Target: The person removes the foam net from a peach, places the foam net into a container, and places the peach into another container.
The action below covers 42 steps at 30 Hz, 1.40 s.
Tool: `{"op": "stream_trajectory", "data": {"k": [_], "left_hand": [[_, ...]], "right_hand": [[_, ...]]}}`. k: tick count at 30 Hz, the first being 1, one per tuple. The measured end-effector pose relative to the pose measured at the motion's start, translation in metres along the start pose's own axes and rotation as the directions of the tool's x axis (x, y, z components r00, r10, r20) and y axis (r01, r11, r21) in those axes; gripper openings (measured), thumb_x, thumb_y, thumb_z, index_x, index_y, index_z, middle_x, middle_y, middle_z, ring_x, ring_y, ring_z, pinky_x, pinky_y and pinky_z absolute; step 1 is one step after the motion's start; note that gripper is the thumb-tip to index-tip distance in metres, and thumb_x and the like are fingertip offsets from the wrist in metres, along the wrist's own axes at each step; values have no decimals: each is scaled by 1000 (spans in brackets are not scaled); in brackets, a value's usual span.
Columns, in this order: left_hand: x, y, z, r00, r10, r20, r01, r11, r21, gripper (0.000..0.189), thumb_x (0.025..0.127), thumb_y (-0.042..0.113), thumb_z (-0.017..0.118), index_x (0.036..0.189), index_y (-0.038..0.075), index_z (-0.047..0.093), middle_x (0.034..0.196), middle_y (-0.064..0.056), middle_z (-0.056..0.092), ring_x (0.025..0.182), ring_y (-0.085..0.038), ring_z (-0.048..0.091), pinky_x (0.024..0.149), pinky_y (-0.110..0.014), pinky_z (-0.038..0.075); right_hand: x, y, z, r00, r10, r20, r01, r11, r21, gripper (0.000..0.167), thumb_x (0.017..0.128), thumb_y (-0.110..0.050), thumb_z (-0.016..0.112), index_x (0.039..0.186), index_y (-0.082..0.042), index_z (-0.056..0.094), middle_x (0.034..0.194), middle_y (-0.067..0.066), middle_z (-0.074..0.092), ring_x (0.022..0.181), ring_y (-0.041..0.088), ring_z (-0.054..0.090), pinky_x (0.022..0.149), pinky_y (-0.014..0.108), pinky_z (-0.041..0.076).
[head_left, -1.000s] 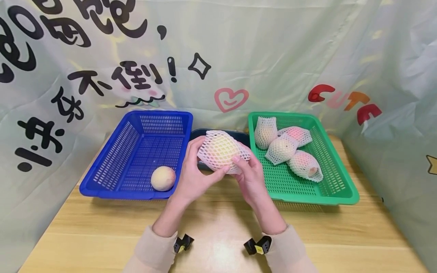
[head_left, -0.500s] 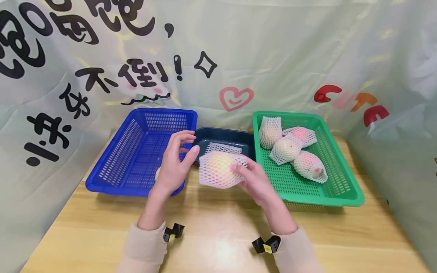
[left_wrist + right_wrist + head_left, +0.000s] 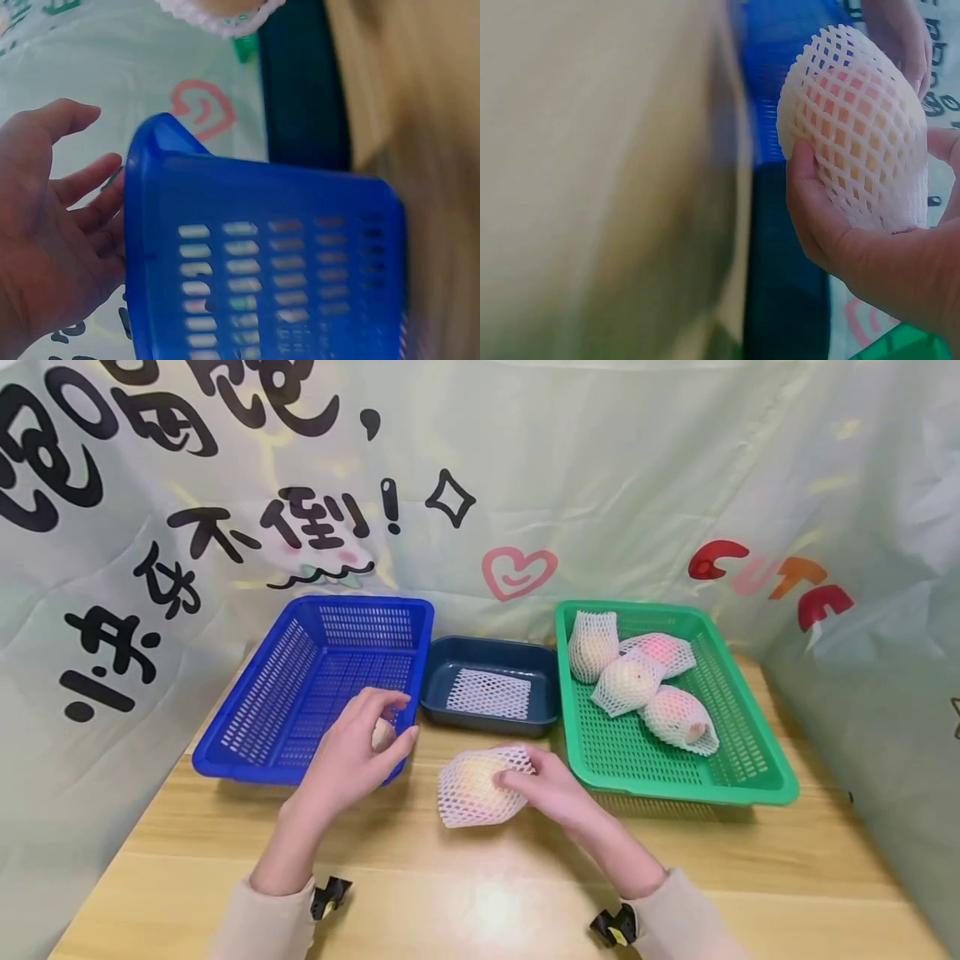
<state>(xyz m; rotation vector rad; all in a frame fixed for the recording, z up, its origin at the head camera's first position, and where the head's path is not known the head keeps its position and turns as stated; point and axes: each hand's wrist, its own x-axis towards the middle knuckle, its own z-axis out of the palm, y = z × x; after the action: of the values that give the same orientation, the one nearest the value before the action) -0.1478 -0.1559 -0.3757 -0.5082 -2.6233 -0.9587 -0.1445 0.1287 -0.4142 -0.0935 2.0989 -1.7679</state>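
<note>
My right hand [image 3: 555, 787] grips a peach in a white foam net [image 3: 472, 793], held above the table in front of the dark tray. In the right wrist view, the thumb lies against the net of this wrapped peach [image 3: 859, 142]. Over the near right corner of the blue basket [image 3: 243, 770], my left hand [image 3: 348, 752] reaches with loosely bent fingers. A bare peach [image 3: 382, 735] shows between its thumb and fingers, mostly hidden by the hand. In the left wrist view, the left hand [image 3: 52, 225] is partly behind the basket's rim, and no peach shows in it.
A dark blue tray [image 3: 491, 724] with a flat white foam net [image 3: 489, 693] stands between the baskets. The green basket [image 3: 675, 792] on the right holds several net-wrapped peaches [image 3: 628, 683]. Behind them hangs a printed cloth [image 3: 637, 485].
My left hand has let go of the wrapped peach and moved left over the bare peach in the blue basket. The right hand has brought the wrapped peach nearer, uncovering the tray.
</note>
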Motion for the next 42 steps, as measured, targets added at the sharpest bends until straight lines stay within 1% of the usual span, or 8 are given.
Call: {"op": "stream_trajectory", "data": {"k": [7,13,20,26,33,37,40,42], "left_hand": [[-22,-16,1,997,47,67,-57,986,159,35,94,31,75,121,10,66,108,-1,66,98,-20,63,87,-46,54],[-39,-27,0,993,15,121,-44,970,240,31,95,38,74,114,14,71,107,1,70,101,-22,65,93,-51,52],[-43,-28,2,990,24,142,-66,953,296,30,98,44,68,108,16,73,108,2,74,101,-24,66,81,-46,50],[-45,-29,3,993,14,119,-52,946,321,32,97,45,69,108,15,74,108,1,74,106,-28,67,83,-49,51],[-46,-32,4,994,33,102,-66,942,330,30,95,45,69,104,17,73,102,3,74,95,-24,66,76,-43,50],[-45,-32,3,994,49,94,-77,941,330,28,95,44,70,102,17,73,99,4,73,91,-23,65,73,-41,50],[-45,-32,3,994,51,96,-80,942,327,27,94,44,70,101,18,72,98,4,73,91,-22,65,72,-41,49],[-45,-32,4,994,51,99,-81,942,325,26,94,44,70,100,18,72,97,5,73,91,-22,65,72,-41,50]], "right_hand": [[-4,17,-2,999,-17,37,22,989,-147,49,87,-22,74,132,-4,65,115,6,72,105,18,64,98,35,51],[-10,20,-10,998,-37,52,46,979,-199,50,89,-26,74,133,-6,65,118,7,71,108,20,63,100,40,50],[-18,20,-17,997,-68,-26,59,966,-251,66,86,-22,75,148,-9,54,141,15,61,128,31,57,112,54,42],[-25,23,-15,985,-173,-20,165,961,-220,73,89,-9,70,155,-1,39,147,16,56,140,34,48,121,54,29],[-36,19,-9,960,-277,-28,240,876,-419,75,89,-18,76,156,-9,43,161,14,40,149,40,36,118,66,25],[-44,15,-4,939,-342,-29,289,834,-470,80,88,-18,78,158,-10,40,165,15,34,151,42,32,116,70,26],[-51,10,-3,906,-423,-33,357,802,-478,78,88,-16,78,158,-12,43,163,11,39,149,40,37,113,71,30],[-56,5,-5,867,-496,-46,417,772,-480,74,89,-13,77,156,-14,45,161,8,44,147,37,42,112,70,33]]}}
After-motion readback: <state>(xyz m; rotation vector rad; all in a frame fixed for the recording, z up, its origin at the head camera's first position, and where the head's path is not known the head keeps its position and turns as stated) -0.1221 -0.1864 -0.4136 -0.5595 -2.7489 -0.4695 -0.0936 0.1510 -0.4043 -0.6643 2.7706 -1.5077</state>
